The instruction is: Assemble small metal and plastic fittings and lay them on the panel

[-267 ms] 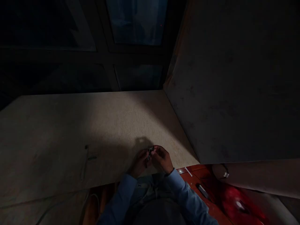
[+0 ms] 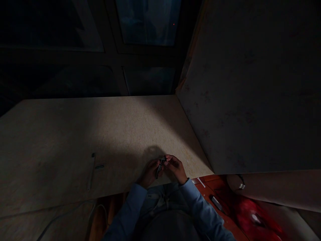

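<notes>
Both hands meet over the near edge of a pale speckled board (image 2: pixel 105 134) in dim light. My left hand (image 2: pixel 149 174) and my right hand (image 2: pixel 176 170) are closed with fingertips pinched on a small dark slender object (image 2: pixel 159 167) held between them, tilted nearly upright. I cannot make out what the object is. Blue sleeves cover both forearms.
A thin dark tool (image 2: pixel 91 167) and a small dark piece (image 2: pixel 99 166) lie on the board to the left. A large panel (image 2: pixel 250 93) leans at the right. On the red floor lie a dark marker-like item (image 2: pixel 216 203) and a white strip (image 2: pixel 201 182).
The hands have stayed in place; the small object between the fingers has tilted slightly and the right fingers have shifted on it. The view has nudged upward a little.
</notes>
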Available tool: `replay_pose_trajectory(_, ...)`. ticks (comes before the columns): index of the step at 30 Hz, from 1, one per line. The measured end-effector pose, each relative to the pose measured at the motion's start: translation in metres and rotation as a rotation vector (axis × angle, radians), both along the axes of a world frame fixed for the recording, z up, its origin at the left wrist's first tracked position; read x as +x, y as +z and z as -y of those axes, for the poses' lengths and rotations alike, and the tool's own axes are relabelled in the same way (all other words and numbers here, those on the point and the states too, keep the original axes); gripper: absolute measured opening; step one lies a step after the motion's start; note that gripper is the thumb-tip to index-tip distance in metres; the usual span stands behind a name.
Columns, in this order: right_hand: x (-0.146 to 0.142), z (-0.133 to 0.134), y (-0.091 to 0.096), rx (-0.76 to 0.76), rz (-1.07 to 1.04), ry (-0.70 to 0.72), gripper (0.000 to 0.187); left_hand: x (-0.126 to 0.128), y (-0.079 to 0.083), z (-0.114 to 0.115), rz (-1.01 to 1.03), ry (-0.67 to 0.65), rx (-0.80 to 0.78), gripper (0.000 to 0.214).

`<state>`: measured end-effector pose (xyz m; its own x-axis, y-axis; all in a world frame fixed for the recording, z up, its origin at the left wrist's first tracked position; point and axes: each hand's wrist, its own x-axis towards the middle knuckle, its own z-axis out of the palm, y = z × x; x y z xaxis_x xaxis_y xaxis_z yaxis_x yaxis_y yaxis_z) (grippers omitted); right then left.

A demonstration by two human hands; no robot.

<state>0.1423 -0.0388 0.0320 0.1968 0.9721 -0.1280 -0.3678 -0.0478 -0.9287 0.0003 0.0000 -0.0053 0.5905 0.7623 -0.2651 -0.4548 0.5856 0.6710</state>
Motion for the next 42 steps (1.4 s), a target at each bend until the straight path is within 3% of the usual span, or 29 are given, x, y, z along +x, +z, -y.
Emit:
replay_pose_trajectory(4, 0.0, 0.001, -0.002, -0.059, -0.131, 0.011, 0.043, -0.001, 0.001, 0.001, 0.002, -0.045, -0.012, 0.042)
replay_pose_trajectory(16, 0.003, 0.005, 0.0, -0.071, -0.072, 0.09, 0.043, -0.002, 0.008, 0.003, 0.047, -0.115, -0.041, 0.047)
replay_pose_trajectory(19, 0.003, 0.005, 0.008, -0.048, -0.028, 0.106, 0.046, -0.001, 0.024, 0.006, 0.028, -0.065, -0.034, 0.048)
replay_pose_trajectory(24, 0.004, 0.007, 0.033, 0.062, 0.012, 0.086, 0.049, 0.001, 0.072, 0.011, 0.009, -0.027, 0.112, 0.046)
replay_pose_trajectory(27, 0.003, 0.009, 0.051, 0.123, 0.016, 0.084, 0.05, 0.002, 0.092, 0.013, 0.041, -0.022, 0.147, 0.044)
replay_pose_trajectory(32, 0.001, 0.014, 0.074, 0.172, 0.079, 0.061, 0.05, 0.0, 0.106, 0.022, 0.085, -0.039, 0.167, 0.04)
replay_pose_trajectory(42, 0.004, 0.022, 0.098, 0.176, 0.102, 0.1, 0.04, 0.001, 0.124, 0.036, 0.021, 0.037, 0.219, 0.039)
